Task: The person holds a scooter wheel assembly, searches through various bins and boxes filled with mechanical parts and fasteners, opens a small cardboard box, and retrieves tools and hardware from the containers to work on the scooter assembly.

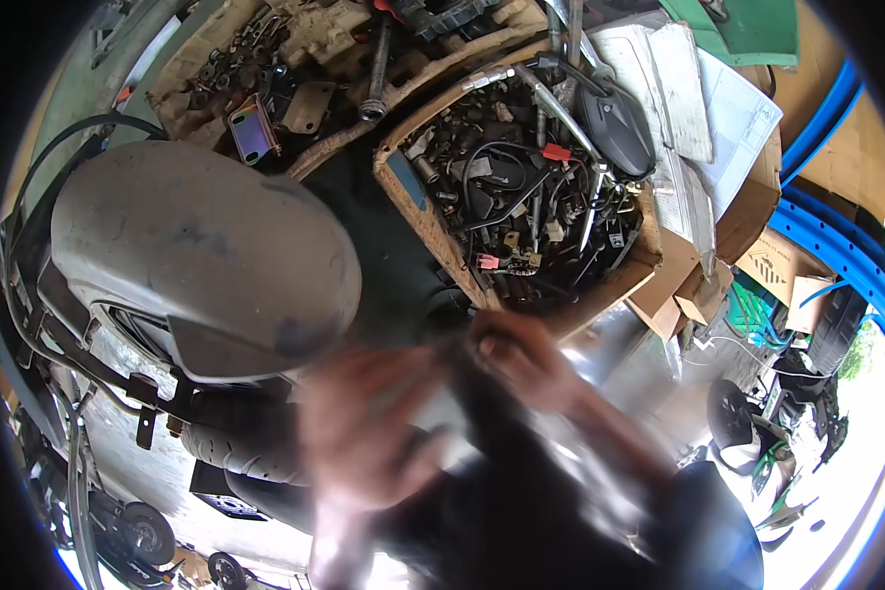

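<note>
Low in the centre, my left hand (pixel 364 428) is smeared by motion, beside the lower edge of a grey-brown rounded cover (pixel 211 246). To its right, my right hand (pixel 516 359) has its fingers curled and pressed together, just below the wooden tray (pixel 433 241) of loose metal parts. Something dark and blurred lies between the two hands; its shape and what holds it cannot be made out. The tray contains bolts, cables, a red clip (pixel 558 152) and a pink connector (pixel 488 262).
A black mirror (pixel 615 128) overhangs the tray's right side, near papers (pixel 733 128) and cardboard boxes (pixel 782 261). A second tray of nuts and brackets (pixel 254 133) is at the top. A tyre (pixel 241 450) sits below the cover. Blue metal shelving (pixel 836 236) stands at right.
</note>
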The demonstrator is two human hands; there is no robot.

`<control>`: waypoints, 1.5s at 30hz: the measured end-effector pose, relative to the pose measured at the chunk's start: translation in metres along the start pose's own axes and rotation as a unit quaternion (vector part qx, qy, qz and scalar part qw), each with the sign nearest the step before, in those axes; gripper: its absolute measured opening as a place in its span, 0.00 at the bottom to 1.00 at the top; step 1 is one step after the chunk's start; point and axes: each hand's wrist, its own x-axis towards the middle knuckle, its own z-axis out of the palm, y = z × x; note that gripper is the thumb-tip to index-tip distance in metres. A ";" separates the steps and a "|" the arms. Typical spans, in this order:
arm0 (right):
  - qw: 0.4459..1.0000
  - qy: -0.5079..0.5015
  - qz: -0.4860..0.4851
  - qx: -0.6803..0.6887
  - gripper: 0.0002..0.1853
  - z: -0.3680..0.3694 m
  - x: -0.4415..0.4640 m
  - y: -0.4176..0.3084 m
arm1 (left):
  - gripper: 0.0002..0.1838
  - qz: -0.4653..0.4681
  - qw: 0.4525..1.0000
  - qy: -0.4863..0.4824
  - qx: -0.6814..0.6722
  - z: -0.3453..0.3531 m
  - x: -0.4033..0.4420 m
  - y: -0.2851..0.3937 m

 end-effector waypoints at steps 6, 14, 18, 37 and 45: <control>0.954 0.021 -0.266 -0.133 0.14 0.020 -0.031 0.015 | 0.19 -0.031 0.998 -0.004 -0.051 0.038 -0.029 0.009; 0.979 -0.187 0.072 0.042 0.15 0.022 -0.015 -0.016 | 0.11 -0.040 0.995 0.000 -0.090 0.031 -0.037 0.000; 0.975 -0.219 -0.018 -0.032 0.12 0.017 -0.006 -0.027 | 0.12 -0.027 0.996 -0.027 -0.082 0.017 -0.045 0.001; 0.736 0.023 -0.028 -0.676 0.24 -0.043 0.084 0.017 | 0.22 -0.121 0.971 0.148 0.145 -0.061 -0.086 -0.081; 0.827 0.052 -0.032 -0.559 0.20 -0.064 0.095 0.008 | 0.22 -0.194 0.955 0.197 0.107 -0.064 -0.090 -0.079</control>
